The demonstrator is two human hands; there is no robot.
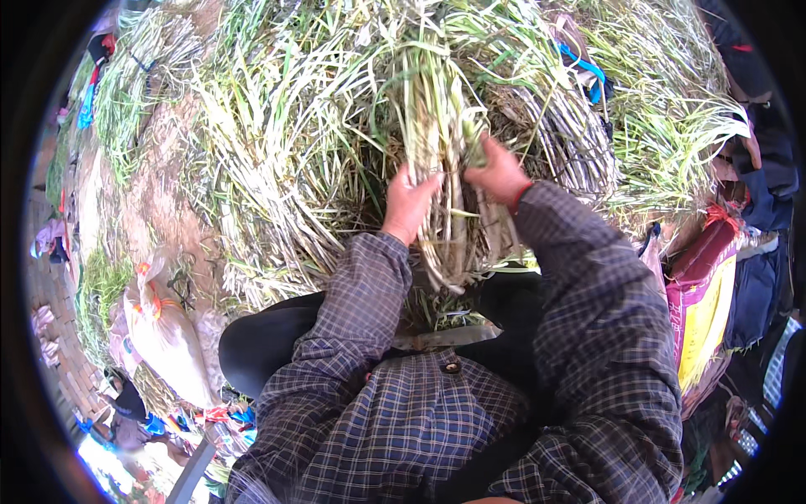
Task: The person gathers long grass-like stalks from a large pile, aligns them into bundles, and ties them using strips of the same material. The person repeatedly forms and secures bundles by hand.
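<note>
In the head view I count two hands of my own, both at one long bundle of stalks (432,126) that stands out before me, green leafy ends away from me and pale cut ends toward my lap. My left hand (409,204) is closed on its left side, thumb laid across the front of the stalks, fingers going out of sight behind them. My right hand (499,172) is at the right side, a little farther from me, half curled, with thumb and forefinger apart beside a green leaf; I cannot tell whether it grips or only touches. The bundle lies between my two palms, with the pale ends reaching below my grip and the leaves well above it.

I wear one red band (522,193) on my right wrist and two checked sleeves. Around the bundle I make out one broad heap of stalks (285,168) to the left, one darker-stemmed pile (558,139) just to the right, and one more leafy pile (663,109) beyond it; the loose stalks are too many to count. One blue strap (588,71) shows among the right-hand piles. One white sack (172,340) with orange ties sits at my left, and one maroon-and-yellow sack (703,307) at my right.
</note>
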